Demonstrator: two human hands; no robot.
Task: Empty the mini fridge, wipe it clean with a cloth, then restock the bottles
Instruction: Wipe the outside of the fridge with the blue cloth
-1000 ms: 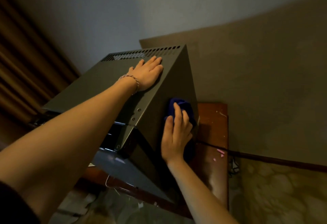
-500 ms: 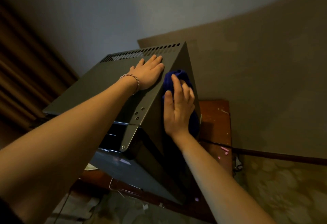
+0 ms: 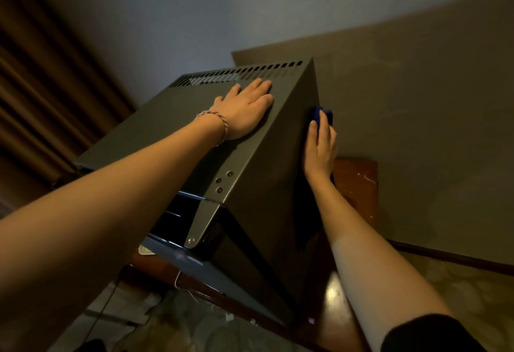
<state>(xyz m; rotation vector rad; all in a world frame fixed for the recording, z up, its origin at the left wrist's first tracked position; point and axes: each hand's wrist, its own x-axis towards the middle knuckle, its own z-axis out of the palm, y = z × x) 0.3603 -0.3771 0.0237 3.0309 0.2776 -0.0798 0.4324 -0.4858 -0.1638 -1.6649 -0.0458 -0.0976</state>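
Mini fridge (image 3: 264, 173) sits dark and boxy on a reddish wooden table (image 3: 358, 185), close against the wall, its top panel tilting toward the camera and a row of vent slots (image 3: 239, 75) running along the far edge. The left hand (image 3: 244, 110) lies flat on that top panel, palm down, fingers stretched out and relaxed, gripping nothing, fingertips just short of the slots. A braided bracelet (image 3: 219, 123) circles the left wrist. Over on the fridge's right side panel, the right hand (image 3: 319, 148) presses a blue cloth (image 3: 324, 115) against the metal near the rear upper corner; the fingers lie extended over the fabric, holding it to the surface rather than bunching it up, and only a strip of blue peeks out above the fingertips, with a sliver more below the wrist. A dark sleeve (image 3: 428, 335) shows at the right forearm, bottom of the view. At the front corner, a metal hinge bracket (image 3: 201, 223) with three screws above it catches a little light, and the door edge below it looks slightly ajar. Brown curtains (image 3: 41, 87) hang at the left. A thin cord (image 3: 103, 307) trails over the patterned floor below the table.
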